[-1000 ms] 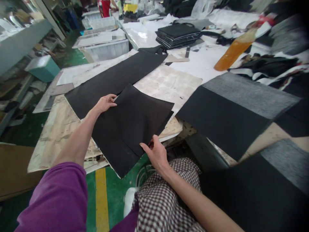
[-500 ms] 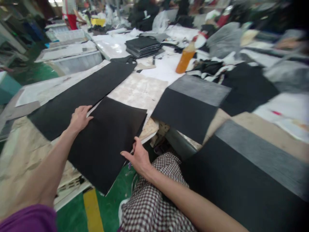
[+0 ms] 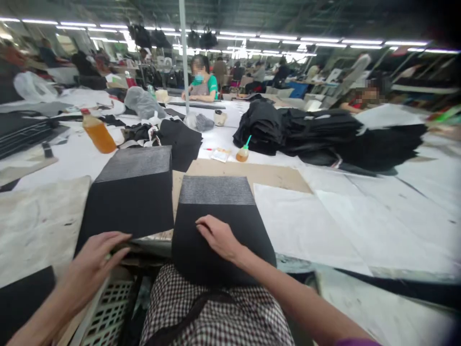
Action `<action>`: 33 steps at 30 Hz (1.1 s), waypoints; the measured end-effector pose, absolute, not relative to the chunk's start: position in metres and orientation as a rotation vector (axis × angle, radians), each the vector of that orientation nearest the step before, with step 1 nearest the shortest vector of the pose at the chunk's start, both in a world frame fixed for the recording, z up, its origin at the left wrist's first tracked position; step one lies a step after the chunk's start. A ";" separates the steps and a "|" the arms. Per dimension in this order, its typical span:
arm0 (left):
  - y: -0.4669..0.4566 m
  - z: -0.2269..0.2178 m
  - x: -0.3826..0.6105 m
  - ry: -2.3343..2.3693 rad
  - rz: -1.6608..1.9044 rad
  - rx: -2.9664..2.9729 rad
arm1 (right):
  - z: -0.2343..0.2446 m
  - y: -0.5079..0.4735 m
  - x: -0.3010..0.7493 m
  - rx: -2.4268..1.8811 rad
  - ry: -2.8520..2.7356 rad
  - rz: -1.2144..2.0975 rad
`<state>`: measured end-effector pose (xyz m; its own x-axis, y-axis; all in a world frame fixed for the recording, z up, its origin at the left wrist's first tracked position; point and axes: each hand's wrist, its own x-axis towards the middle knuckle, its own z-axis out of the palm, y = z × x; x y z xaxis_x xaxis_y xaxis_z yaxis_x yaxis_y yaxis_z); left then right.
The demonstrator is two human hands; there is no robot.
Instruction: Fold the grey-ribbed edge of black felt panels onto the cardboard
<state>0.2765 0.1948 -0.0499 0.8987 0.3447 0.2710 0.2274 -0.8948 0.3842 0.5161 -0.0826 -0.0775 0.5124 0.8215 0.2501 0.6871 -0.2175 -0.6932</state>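
Note:
My right hand (image 3: 218,237) lies flat, fingers spread, on a black fabric piece with a grey striped top band (image 3: 219,218) that hangs over the table edge onto my checked lap. A second black piece with a grey band (image 3: 131,192) lies to its left. At that piece's near edge, by the table's rim, my left hand (image 3: 94,264) hovers with its fingers stretched out and empty. A white slatted crate (image 3: 108,312) sits below that hand.
An orange liquid bottle (image 3: 98,134) stands at the back left and a small glue bottle (image 3: 243,153) sits mid-table. Heaps of black fabric (image 3: 324,134) fill the far right. White paper sheets (image 3: 306,226) cover the table on the right. Other people sit at far tables.
My view swung from the left table to the front. Both hands left the large black sheet; the right now rests on the banded piece, the left is by the table edge.

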 end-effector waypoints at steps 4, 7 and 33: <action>0.118 -0.071 0.419 0.056 0.339 2.610 | -0.095 -0.136 0.585 -2.244 -1.157 -0.130; 0.073 -0.089 0.500 -0.081 0.374 2.603 | -0.109 -0.156 0.616 -2.364 -1.181 -0.245; 0.048 -0.092 0.558 -0.567 0.279 2.873 | -0.097 -0.168 0.649 -2.125 -1.679 -0.214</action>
